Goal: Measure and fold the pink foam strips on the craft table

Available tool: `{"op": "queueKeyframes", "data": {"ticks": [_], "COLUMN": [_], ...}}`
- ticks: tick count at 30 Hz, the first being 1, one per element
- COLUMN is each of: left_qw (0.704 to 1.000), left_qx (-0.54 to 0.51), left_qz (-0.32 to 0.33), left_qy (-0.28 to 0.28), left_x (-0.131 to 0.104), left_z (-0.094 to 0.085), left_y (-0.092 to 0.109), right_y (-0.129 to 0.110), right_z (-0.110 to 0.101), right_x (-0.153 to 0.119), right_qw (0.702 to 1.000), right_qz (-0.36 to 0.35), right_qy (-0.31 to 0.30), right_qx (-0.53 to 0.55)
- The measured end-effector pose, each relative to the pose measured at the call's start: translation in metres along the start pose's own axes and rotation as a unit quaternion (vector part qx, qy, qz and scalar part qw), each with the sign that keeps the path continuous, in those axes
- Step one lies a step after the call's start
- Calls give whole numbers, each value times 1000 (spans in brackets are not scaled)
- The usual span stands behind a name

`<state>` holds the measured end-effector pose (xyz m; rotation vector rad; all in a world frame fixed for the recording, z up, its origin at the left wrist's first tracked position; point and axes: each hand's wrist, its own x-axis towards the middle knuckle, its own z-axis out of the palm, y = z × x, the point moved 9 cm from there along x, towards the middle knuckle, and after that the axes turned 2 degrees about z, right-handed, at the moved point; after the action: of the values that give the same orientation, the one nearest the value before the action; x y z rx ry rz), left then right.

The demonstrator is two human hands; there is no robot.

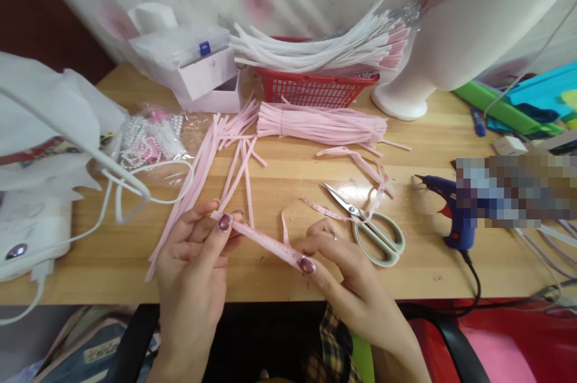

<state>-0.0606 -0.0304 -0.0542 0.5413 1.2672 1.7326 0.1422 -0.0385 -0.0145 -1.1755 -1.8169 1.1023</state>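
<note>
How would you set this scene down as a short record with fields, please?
Left hand: pinches the measuring tape near one end
Right hand: pinches the tape farther along
Scissors: beside the right hand, tips pointing away
Red basket: holds white and pink strips
Pink bundle: lies before the basket
Glue gun: blue, far right, nozzle pointing left

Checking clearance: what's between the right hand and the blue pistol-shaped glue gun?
Head view: metal scissors with pale green loop handles lie between the right hand and the glue gun, with wooden tabletop showing between scissors and gun.
</note>
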Motion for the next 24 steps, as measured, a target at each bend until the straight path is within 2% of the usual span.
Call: {"op": "queueKeyframes", "data": {"ticks": [11,24], "left_qw": [999,999], "left_qx": [42,33], "left_qz": [28,24], "left_qy": [-12,-18], "left_x": [-2,2], "left_z": [2,8], "left_y": [4,5], "right_y": [0,22], "right_z": [7,11], "right_x": [3,6], "right_qw": [999,990], "right_qz": [34,109], "right_qy": [-17,-26], "right_qx": [23,87]}}
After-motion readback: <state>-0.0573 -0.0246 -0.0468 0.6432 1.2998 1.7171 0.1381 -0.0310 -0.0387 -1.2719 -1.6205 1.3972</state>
